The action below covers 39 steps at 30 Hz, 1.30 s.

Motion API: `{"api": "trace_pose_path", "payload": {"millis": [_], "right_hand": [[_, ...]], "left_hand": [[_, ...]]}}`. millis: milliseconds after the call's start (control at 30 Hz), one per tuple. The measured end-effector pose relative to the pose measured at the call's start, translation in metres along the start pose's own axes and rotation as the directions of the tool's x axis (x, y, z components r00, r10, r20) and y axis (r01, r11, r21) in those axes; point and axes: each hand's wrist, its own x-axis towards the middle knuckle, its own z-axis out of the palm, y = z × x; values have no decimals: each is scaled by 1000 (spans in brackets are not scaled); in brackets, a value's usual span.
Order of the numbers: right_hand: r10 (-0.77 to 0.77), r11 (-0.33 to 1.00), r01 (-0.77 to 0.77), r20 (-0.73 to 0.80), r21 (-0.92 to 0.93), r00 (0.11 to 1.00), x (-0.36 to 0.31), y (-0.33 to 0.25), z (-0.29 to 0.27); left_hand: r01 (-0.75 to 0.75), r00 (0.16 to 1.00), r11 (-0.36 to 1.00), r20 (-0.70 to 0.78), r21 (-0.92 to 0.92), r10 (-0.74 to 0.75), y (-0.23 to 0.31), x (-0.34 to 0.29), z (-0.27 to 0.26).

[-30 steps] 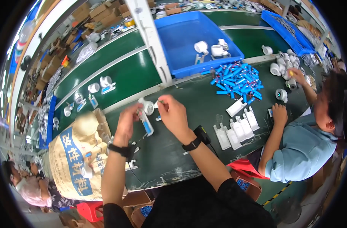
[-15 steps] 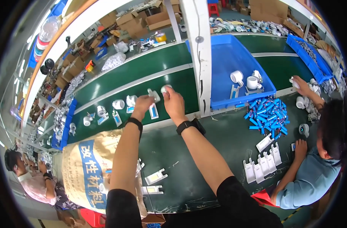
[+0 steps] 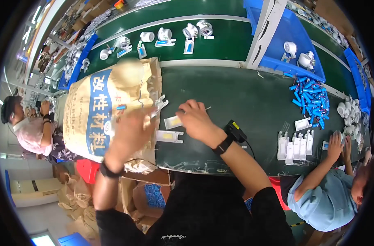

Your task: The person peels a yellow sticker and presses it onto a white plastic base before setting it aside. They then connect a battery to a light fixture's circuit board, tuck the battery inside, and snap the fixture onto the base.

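My right hand [image 3: 199, 123] reaches over the green table with its fingers apart. Its thumb side is at the right end of a white plastic panel with a yellow strip [image 3: 172, 122]. Just below that panel lies a second white panel [image 3: 169, 136]. My left hand [image 3: 133, 133] is smeared by motion above the printed paper sack [image 3: 78, 123]; its fingers cannot be made out. Beside its fingertips, at the sack's right edge, is a white clip-ended piece [image 3: 160, 103]. A small blue cylinder [image 3: 120, 108] shows on the sack.
White round lamp-like heads [image 3: 164, 34] line the green conveyor [image 3: 232, 41], several with blue cylinders. A blue tray [image 3: 295, 69] stands behind the post [image 3: 265, 37]. To the right are a heap of blue cylinders [image 3: 310, 96], upright white panels [image 3: 293, 147] and a co-worker in blue [image 3: 322, 197].
Both hands have come back from the conveyor to the near table and sack. The white round piece by my right hand is no longer there; round heads stand on the belt. The view has tilted down.
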Motion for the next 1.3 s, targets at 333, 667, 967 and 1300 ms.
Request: {"api": "trace_pose_path", "payload": {"millis": [333, 667, 967, 1300], "right_hand": [[-10, 977, -15, -117, -214, 993, -73, 57, -70], [471, 880, -414, -305, 234, 828, -157, -3, -70], [404, 912, -315, -437, 263, 804, -128, -5, -31], [454, 828, -213, -399, 519, 797, -186, -56, -81]], "left_hand": [[102, 991, 992, -89, 72, -95, 26, -43, 124], [191, 924, 978, -352, 84, -150, 95, 35, 127], [395, 883, 379, 232, -837, -408, 95, -33, 124], [521, 843, -501, 506, -691, 180, 118, -17, 148]]}}
